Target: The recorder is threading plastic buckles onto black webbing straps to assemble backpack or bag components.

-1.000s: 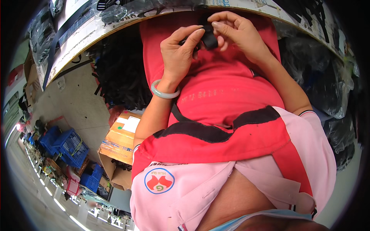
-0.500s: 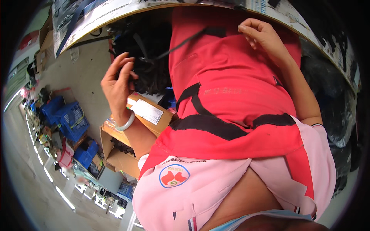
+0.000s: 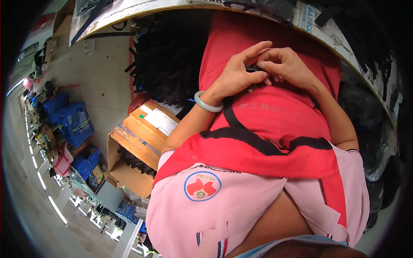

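Observation:
Both my hands meet above the red apron [image 3: 275,118] on my lap. My left hand [image 3: 241,71], with a pale bangle [image 3: 208,103] at its wrist, pinches a small black piece [image 3: 253,69] between thumb and fingers. Close against it, my right hand [image 3: 289,66] has its fingers curled together at the same piece. The fingers hide most of it, so its exact kind does not show. A black strap [image 3: 233,116] lies on the apron just below my left hand.
The worktable edge [image 3: 172,9] curves across beyond my lap. Left of my knees sits a heap of black straps [image 3: 167,60]. An open cardboard box [image 3: 142,133] holding black pieces stands beside my left elbow. Blue crates [image 3: 75,122] stand farther left; dark plastic bags [image 3: 374,150] are on the right.
My hands were wide apart, with a black strap stretching across between heap and lap. Now my left hand has moved right, my right hand slightly down, and they meet at the small black piece.

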Demonstrator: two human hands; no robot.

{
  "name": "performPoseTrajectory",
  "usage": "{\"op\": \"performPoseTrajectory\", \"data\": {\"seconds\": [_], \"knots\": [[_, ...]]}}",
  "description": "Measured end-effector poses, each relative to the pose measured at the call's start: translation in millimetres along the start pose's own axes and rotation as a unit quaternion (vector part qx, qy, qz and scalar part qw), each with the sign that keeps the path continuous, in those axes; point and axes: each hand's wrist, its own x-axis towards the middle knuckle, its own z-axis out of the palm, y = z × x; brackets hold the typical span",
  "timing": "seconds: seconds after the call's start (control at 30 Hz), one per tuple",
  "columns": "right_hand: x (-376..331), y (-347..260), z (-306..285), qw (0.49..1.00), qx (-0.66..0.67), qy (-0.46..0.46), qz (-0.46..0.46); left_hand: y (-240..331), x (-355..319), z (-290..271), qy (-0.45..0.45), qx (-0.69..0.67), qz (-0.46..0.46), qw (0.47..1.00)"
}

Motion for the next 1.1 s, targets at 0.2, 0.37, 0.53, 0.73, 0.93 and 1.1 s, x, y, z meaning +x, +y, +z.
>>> {"op": "performPoseTrajectory", "data": {"seconds": [0.2,0.37,0.53,0.73,0.93,1.1], "knots": [[-6,5,-15,1.0,0.011,-0.013,0.016,5,6,-8,-0.006,-0.038,-0.055,0.998],[-13,9,-46,0.991,0.11,0.08,-0.006,-6,13,-25,0.126,-0.105,-0.05,0.985],[-18,11,-40,0.988,0.099,0.117,-0.033,-4,27,4,0.098,0.051,-0.057,0.992],[-27,12,-80,0.846,-0.32,0.29,-0.314,-4,41,9,0.136,-0.067,-0.03,0.988],[-36,-16,-160,0.539,-0.661,0.44,-0.281,-1,46,3,0.086,-0.026,-0.05,0.995],[-41,-18,-76,0.689,-0.518,0.311,-0.401,-5,45,4,0.101,0.036,-0.006,0.994]]}}
